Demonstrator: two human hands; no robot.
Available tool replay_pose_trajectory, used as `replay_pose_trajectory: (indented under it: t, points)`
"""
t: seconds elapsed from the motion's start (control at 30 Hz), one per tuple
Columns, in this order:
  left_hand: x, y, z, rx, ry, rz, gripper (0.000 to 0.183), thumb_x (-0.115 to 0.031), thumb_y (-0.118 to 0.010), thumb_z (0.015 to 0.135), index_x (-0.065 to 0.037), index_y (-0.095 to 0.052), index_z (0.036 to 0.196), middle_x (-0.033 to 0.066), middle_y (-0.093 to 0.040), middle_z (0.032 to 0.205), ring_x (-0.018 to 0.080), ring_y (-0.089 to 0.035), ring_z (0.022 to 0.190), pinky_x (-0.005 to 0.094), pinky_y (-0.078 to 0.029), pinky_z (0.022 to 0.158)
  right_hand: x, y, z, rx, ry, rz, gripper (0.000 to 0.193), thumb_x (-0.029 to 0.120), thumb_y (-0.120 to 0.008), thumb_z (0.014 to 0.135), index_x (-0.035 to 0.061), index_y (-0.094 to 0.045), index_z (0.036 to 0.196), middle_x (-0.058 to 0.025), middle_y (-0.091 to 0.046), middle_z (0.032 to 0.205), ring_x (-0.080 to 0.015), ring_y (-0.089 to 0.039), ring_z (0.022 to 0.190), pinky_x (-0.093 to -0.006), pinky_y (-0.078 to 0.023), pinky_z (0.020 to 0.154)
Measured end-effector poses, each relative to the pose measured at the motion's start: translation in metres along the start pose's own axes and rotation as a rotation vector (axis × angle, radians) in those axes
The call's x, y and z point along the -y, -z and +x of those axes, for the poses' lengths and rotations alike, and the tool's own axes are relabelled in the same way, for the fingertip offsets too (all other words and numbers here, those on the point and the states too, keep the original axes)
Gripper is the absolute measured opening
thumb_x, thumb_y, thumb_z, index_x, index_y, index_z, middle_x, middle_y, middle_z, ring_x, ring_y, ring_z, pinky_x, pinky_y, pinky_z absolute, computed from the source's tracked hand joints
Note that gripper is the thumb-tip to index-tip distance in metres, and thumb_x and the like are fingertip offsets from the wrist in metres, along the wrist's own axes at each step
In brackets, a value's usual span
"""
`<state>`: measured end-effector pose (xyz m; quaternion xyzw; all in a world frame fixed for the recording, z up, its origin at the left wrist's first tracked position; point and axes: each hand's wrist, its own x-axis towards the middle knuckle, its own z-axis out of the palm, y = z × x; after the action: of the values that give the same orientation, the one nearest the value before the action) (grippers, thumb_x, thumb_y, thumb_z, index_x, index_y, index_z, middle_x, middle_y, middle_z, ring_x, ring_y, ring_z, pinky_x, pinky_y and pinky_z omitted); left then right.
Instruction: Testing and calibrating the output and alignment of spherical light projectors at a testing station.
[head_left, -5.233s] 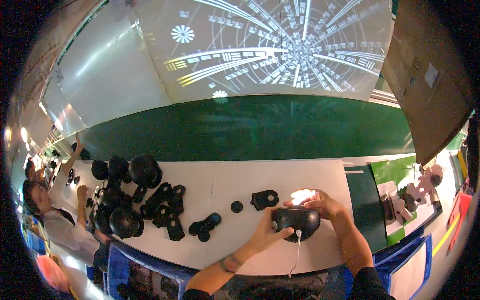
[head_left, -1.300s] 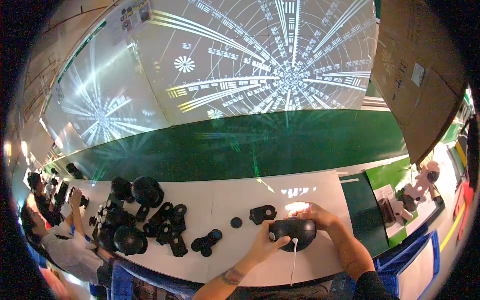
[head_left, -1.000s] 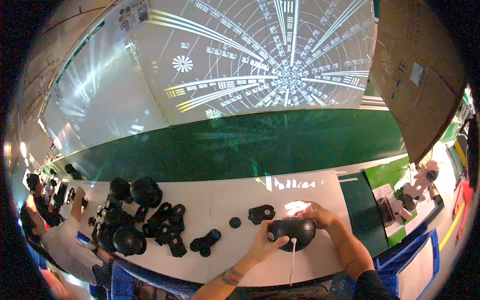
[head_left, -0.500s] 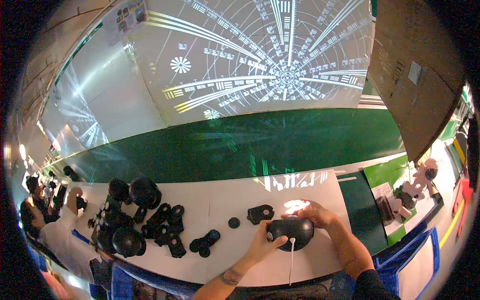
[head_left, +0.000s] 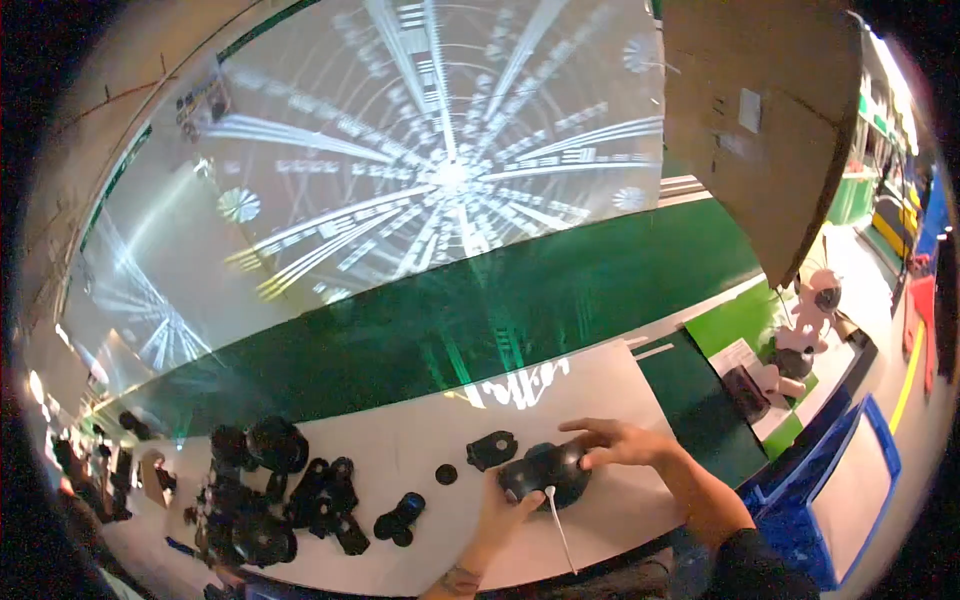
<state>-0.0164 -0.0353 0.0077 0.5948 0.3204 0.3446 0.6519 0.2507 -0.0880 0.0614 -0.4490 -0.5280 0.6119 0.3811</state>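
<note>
My left hand (head_left: pixel 503 520) is closed around the left side of a black, rounded projector (head_left: pixel 545 474), its thumb on the near face. A thin white cable (head_left: pixel 560 525) runs from the projector toward the table's near edge. At the upper right of the projector is my right hand (head_left: pixel 630 445), fingers stretched out and apart, thumb close to the casing; whether it touches cannot be told. Just beyond lies a flat black housing part (head_left: pixel 492 450), with a small black disc (head_left: pixel 446 474) to its left. On the wall ahead glows a blurred, radiating white test pattern (head_left: pixel 452 175).
Several black round units (head_left: pixel 278 445) and black parts (head_left: pixel 325 500) crowd the left of the white table (head_left: pixel 400 450). A smaller black part (head_left: pixel 400 520) lies nearer. At right stand a large cardboard sheet (head_left: pixel 755 120), pale devices on a green mat (head_left: pixel 725 325) and a blue-framed chair (head_left: pixel 850 490).
My right hand's fingers have spread, and the bright light on them is gone. The projector is tilted differently. The wall pattern went from sharp to blurred. The whole view has shifted and tilted.
</note>
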Motion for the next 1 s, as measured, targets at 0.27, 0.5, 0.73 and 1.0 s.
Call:
replay_pose_trajectory:
  t: [0.27,0.5,0.73,1.0]
  points:
    - [0.029,-0.037,0.005,-0.068,-0.108,-0.09,0.075,-0.025,-0.086,0.073,-0.001,-0.039,0.127,0.0115,-0.052,0.118,0.0177,-0.054,0.105,0.0325,-0.05,0.087,-0.038,0.028,-0.013,-0.015,0.044,0.003,0.077,0.028,-0.074,0.086,0.0102,-0.034,0.15,-0.0202,-0.054,0.136,-0.0277,-0.049,0.127,-0.0427,-0.035,0.11]
    - [0.046,-0.022,0.002,-0.05,-0.114,-0.11,0.076,-0.026,-0.081,0.078,-0.001,-0.036,0.134,0.0112,-0.049,0.125,0.0201,-0.049,0.117,0.036,-0.041,0.101,-0.048,0.011,-0.01,-0.048,0.126,0.011,0.076,0.033,-0.071,0.09,0.0058,-0.031,0.149,-0.0211,-0.046,0.144,-0.0313,-0.042,0.135,-0.0437,-0.031,0.114]
    - [0.046,-0.01,0.007,0.024,-0.195,-0.08,0.086,-0.032,-0.078,0.081,-0.001,-0.029,0.144,0.011,-0.045,0.133,0.0209,-0.044,0.125,0.036,-0.036,0.107,-0.066,0.014,0.007,-0.009,0.245,0.111,0.083,0.046,-0.065,0.091,0.0041,-0.027,0.151,-0.0196,-0.045,0.145,-0.0281,-0.044,0.133,-0.043,-0.031,0.113]
    - [0.04,0.016,0.014,-0.242,-0.342,-0.045,0.057,-0.047,-0.05,0.099,-0.004,-0.041,0.135,0.0114,-0.053,0.125,0.0217,-0.053,0.114,0.0359,-0.045,0.094,-0.074,0.018,0.018,-0.467,0.316,0.117,0.044,0.034,-0.049,0.101,-0.0016,-0.055,0.127,-0.0123,-0.066,0.105,-0.0202,-0.061,0.1,-0.0336,-0.047,0.091]
